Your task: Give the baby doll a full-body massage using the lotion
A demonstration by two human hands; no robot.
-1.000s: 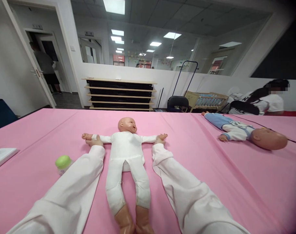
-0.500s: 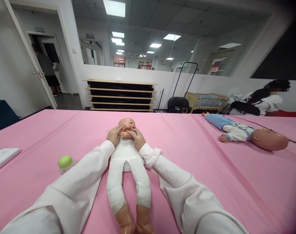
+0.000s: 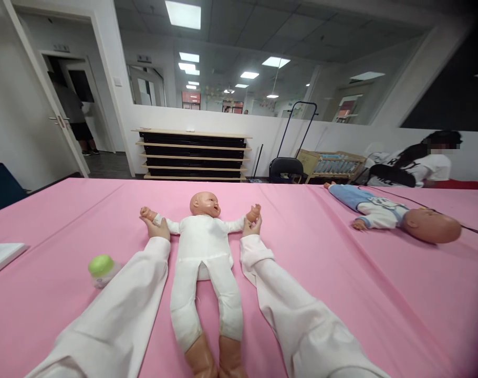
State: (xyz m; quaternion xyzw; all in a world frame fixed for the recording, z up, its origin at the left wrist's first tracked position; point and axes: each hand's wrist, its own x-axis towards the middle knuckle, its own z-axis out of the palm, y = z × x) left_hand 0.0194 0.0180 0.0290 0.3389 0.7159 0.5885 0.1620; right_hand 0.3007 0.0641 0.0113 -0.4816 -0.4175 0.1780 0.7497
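A baby doll (image 3: 205, 236) with a white cloth body lies on its back, feet toward me and head turned to the right. Both its arms are stretched out sideways. My left hand (image 3: 158, 229) is closed around the doll's arm near the wrist on the left side. On the other side, my right hand (image 3: 252, 226) grips the doll's other arm just below its small hand. My fingers are partly hidden behind the doll's arms. A small jar with a green lid (image 3: 102, 268) stands beside my left sleeve.
Pink cloth (image 3: 302, 252) covers the table. At the right lies a second doll (image 3: 384, 210) in blue and white clothes, a dark cord by it. A white flat object (image 3: 4, 257) is at the left edge. A person (image 3: 432, 157) sits beyond the table; another person (image 3: 75, 113) stands in the doorway.
My hands have moved apart, spreading the doll's arms from crossed near its chin and upper chest out to both sides. The doll's face and chest are now uncovered.
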